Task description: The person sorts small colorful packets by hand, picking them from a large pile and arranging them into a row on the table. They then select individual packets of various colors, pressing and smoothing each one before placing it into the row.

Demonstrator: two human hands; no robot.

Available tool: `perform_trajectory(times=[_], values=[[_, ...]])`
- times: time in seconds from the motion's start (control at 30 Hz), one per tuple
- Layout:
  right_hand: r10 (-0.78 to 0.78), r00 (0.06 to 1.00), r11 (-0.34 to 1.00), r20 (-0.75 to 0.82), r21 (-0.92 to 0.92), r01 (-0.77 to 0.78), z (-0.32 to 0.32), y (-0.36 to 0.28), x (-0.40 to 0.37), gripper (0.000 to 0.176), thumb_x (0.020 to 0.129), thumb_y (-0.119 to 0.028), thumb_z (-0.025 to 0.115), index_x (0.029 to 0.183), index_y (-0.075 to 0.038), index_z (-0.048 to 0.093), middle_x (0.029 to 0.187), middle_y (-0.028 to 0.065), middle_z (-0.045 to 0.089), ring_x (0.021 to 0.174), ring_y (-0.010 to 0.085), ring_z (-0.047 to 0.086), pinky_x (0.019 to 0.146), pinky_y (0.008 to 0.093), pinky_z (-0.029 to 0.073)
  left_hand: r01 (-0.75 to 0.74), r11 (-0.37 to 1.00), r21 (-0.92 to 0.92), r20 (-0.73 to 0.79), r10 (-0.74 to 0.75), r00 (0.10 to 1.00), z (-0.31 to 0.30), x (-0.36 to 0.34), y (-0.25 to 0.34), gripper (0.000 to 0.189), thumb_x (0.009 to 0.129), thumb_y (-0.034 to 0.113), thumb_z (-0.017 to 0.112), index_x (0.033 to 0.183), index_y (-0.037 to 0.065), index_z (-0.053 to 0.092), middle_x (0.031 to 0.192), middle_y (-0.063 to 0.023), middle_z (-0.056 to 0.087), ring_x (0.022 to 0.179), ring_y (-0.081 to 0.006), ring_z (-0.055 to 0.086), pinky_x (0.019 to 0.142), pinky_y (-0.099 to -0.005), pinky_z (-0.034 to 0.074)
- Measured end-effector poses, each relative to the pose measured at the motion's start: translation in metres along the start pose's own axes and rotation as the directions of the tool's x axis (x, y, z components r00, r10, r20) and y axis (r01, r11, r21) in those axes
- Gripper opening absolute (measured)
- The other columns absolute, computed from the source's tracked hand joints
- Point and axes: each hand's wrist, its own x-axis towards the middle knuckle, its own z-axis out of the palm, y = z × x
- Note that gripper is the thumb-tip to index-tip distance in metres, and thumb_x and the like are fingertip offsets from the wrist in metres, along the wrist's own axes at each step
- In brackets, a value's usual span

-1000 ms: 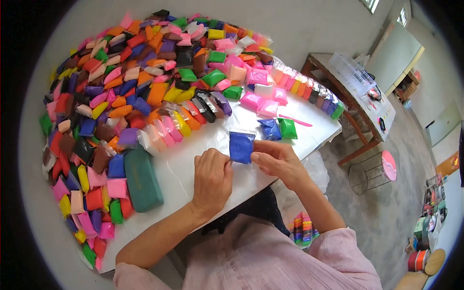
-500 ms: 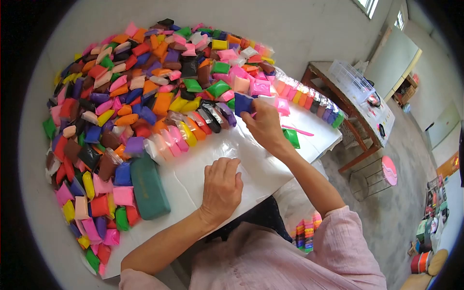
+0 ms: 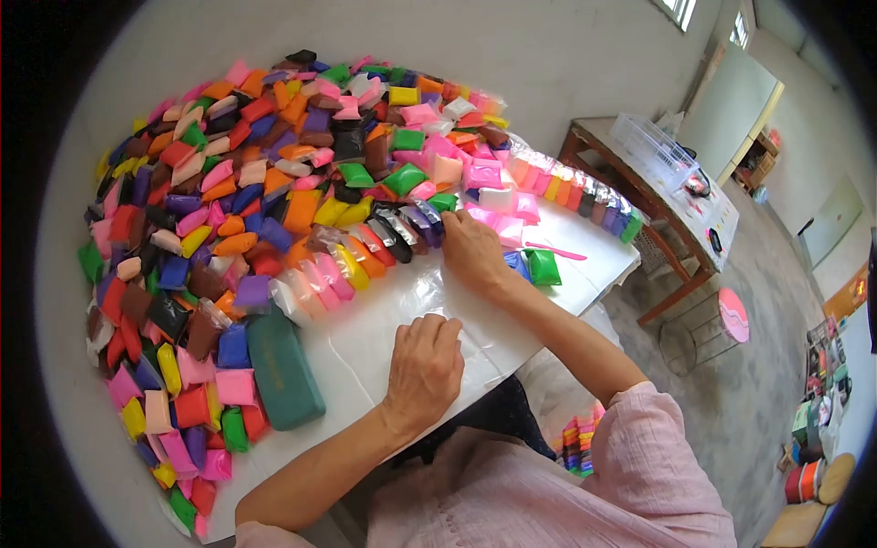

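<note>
Head view: half a second ago the right hand (image 3: 470, 247) held a blue clay packet in clear wrap (image 3: 433, 216) up over the pile. Now the hand has dropped to the right end of the slanted row of overlapping packets (image 3: 356, 254). Its fingers curl over the blue packet, which stands there on edge. The knuckles hide the grip, so I cannot tell whether the fingers still pinch it or merely touch it. The left hand (image 3: 425, 370) has hardly moved. It lies palm down and released, holding nothing, fingers loosely bent on the crinkled clear plastic sheet (image 3: 365, 338) that covers the white surface (image 3: 594, 256).

Under the right wrist a second blue packet (image 3: 518, 263) is half hidden, touching a glossy green packet (image 3: 544, 267). A thin pink plastic stick (image 3: 555, 251) lies just beyond them. A dark green oblong case with rounded ends (image 3: 283, 370) rests left of the left hand, against the heap. The heap of small, soft, pillow-shaped packets in many colours (image 3: 228, 183) crowds the far and left parts of the surface. A strip of packets sealed side by side in shiny film (image 3: 575, 190) runs along the far right edge. Well apart stands a wooden table (image 3: 585, 137) carrying a white wire basket (image 3: 653, 142).
</note>
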Motion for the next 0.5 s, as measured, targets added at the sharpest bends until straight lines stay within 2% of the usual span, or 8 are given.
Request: perform_trajectory(times=[0.13, 0.33, 0.43, 0.5], values=[[-0.025, 0.999, 0.999, -0.037, 0.022, 0.026, -0.002, 0.002, -0.001, 0.018, 0.078, -0.003, 0.055, 0.096, 0.002, 0.056, 0.094, 0.0208, 0.061, 0.083, 0.0372, 0.065, 0.073, 0.0455, 0.052, -0.001, 1.000, 0.010, 0.009, 0.001, 1.000, 0.000, 0.000, 0.000, 0.025, 0.079, 0.000, 0.060, 0.104, -0.001, 0.055, 0.096, -0.0150, 0.055, 0.090, -0.0309, 0.054, 0.079, -0.0408, 0.039], [0.024, 0.997, 0.999, -0.068, -0.043, -0.027, -0.029, -0.013, -0.006, 0.017, 0.079, -0.004, 0.057, 0.095, 0.001, 0.057, 0.092, 0.0202, 0.060, 0.080, 0.0350, 0.065, 0.070, 0.0421, 0.052, 0.007, 1.000, 0.006, -0.014, -0.007, 1.000, 0.000, 0.001, 0.002, 0.020, 0.079, 0.000, 0.060, 0.100, -0.001, 0.058, 0.096, -0.0157, 0.057, 0.088, -0.0319, 0.055, 0.078, -0.0408, 0.040], [-0.017, 0.999, 1.000, -0.036, 0.024, 0.017, -0.053, -0.024, -0.034, 0.027, 0.081, -0.012, 0.064, 0.105, -0.002, 0.059, 0.093, 0.0157, 0.061, 0.084, 0.0329, 0.064, 0.069, 0.0418, 0.052, -0.009, 1.000, 0.020, -0.013, 0.010, 1.000, 0.001, 0.000, 0.001, 0.018, 0.080, 0.002, 0.060, 0.097, 0.001, 0.058, 0.094, -0.0143, 0.056, 0.088, -0.0306, 0.055, 0.078, -0.0407, 0.040], [-0.092, 0.995, 0.994, -0.044, 0.051, 0.095, -0.068, -0.029, -0.058, 0.025, 0.080, -0.012, 0.067, 0.102, -0.003, 0.060, 0.093, 0.0135, 0.062, 0.081, 0.0312, 0.064, 0.067, 0.0401, 0.052, -0.020, 0.999, 0.027, -0.007, 0.020, 1.000, 0.002, 0.001, 0.001, 0.016, 0.080, 0.002, 0.060, 0.096, 0.001, 0.059, 0.093, -0.0134, 0.055, 0.088, -0.0299, 0.054, 0.078, -0.0407, 0.039]])
